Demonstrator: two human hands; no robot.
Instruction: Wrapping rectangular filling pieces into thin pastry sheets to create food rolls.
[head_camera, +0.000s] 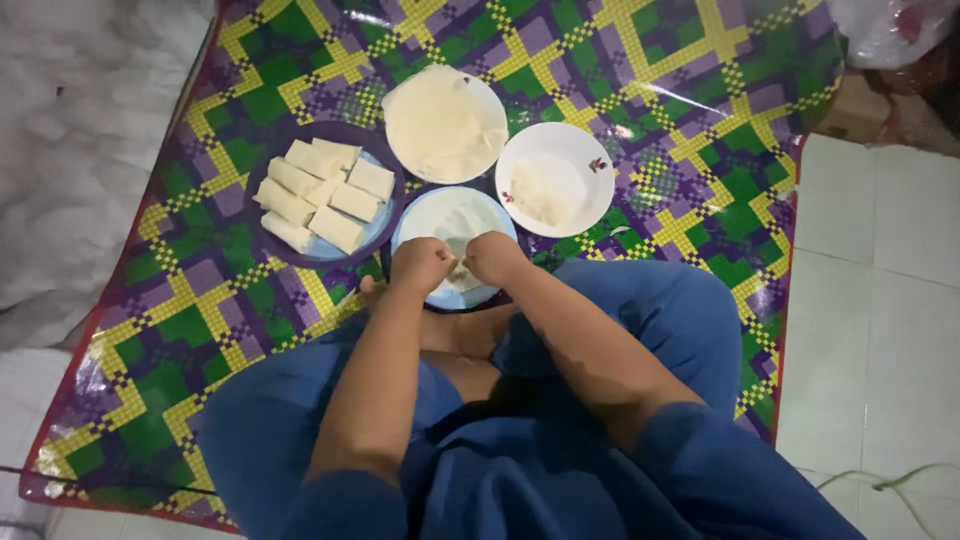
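Both our fists work over the blue plate (432, 215) nearest our knees: left hand (421, 264) and right hand (494, 257) curled tight on a thin pale wrapper (462, 272), probably mid-fold, though our knuckles hide it. Soft, tearable stuff; we pinch the edges gently. Left, finished rolls (322, 196) stacked on a purple plate (266, 160). Beyond, a wrapper stack (440, 120) and a white bowl (580, 150) on the checked mat (680, 90).

A checked purple, green and yellow plastic mat (690, 150) covers the floor. Under the hands lies a blue plate (437, 208); beyond them, a wrapper plate (495, 105) and white bowl (590, 150); beyond-left, a plate of rolls (385, 232).
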